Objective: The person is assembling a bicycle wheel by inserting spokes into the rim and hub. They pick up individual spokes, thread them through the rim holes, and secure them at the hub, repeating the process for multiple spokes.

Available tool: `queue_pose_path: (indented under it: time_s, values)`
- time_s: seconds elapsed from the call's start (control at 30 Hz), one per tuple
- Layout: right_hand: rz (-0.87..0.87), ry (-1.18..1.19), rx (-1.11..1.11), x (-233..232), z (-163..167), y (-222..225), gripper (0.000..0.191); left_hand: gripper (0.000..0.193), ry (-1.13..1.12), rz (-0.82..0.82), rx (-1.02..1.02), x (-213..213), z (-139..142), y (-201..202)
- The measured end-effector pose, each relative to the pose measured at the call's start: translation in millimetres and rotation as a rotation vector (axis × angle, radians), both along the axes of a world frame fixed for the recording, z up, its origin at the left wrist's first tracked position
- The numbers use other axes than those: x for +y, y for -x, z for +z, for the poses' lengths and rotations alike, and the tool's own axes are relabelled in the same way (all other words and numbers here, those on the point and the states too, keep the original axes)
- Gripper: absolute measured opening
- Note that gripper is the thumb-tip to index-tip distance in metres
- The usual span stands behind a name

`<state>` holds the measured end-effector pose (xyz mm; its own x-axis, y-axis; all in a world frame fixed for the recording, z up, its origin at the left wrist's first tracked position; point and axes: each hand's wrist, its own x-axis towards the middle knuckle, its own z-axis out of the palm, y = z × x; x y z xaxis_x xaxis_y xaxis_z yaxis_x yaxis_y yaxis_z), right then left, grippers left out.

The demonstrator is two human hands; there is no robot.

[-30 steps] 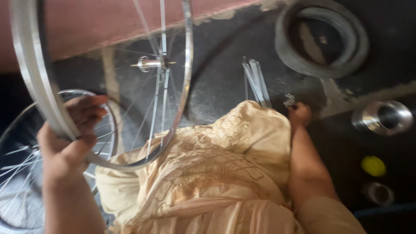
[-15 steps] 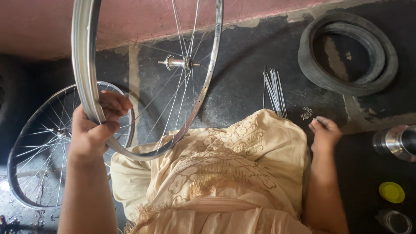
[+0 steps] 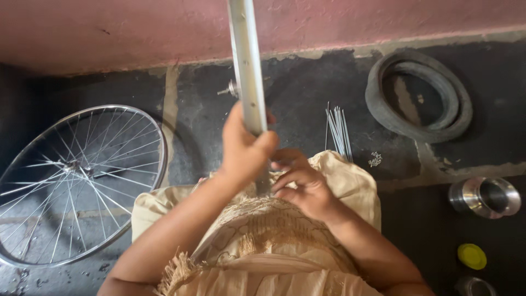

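Observation:
I hold a silver bicycle wheel rim (image 3: 245,66) upright and edge-on in front of me, over my lap covered in cream embroidered cloth (image 3: 285,241). My left hand (image 3: 244,151) is wrapped around the rim's lower part. My right hand (image 3: 301,181) rests just right of the rim near its bottom, fingers curled against it; whether it pinches anything is hidden. The wheel's hub (image 3: 232,89) peeks out left of the rim.
A second spoked wheel (image 3: 74,181) lies flat on the dark floor at left. A bundle of loose spokes (image 3: 338,130) and small nipples (image 3: 376,159) lie ahead, a rubber tyre (image 3: 419,96) at back right, a metal cup (image 3: 485,196) and yellow lid (image 3: 472,256) at right. A pink wall runs along the back.
The rim has turned from face-on to edge-on and shifted toward the centre. My right hand left the floor near the nipples and came in to the rim's base.

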<state>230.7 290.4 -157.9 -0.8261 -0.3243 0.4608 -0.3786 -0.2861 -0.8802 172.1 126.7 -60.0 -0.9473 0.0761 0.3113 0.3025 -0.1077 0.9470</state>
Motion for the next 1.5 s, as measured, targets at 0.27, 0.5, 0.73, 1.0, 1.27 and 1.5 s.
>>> queue_pose_path:
  time_s: [0.27, 0.5, 0.73, 1.0, 1.27, 1.5]
  values:
    - [-0.145, -0.141, 0.145, -9.9, 2.6, -28.4, 0.017, 0.041, 0.139, -0.659, 0.262, -38.6, -3.7, 11.3]
    - [-0.101, -0.177, 0.195, 1.8, 2.3, -28.5, 0.015, 0.026, 0.231, -0.740, 0.091, -38.2, -19.4, 42.3]
    - [-0.089, -0.127, 0.152, 8.4, -2.1, -32.2, 0.014, 0.022, 0.312, -0.478, 0.577, -19.8, -43.8, 57.3]
    - [-0.057, -0.124, 0.116, 8.8, -12.5, -43.5, 0.014, 0.023, -0.137, -0.741, 0.011, -13.3, -59.5, 35.2]
    - [-0.020, -0.091, 0.207, -8.0, -14.5, -36.6, 0.016, 0.020, -0.230, -0.732, -0.296, -11.3, -63.5, 30.1]
    - [-0.157, -0.203, 0.415, 4.5, -0.4, -46.0, 0.021, 0.022, -0.207, -0.757, 0.051, -17.6, -55.1, 20.1]
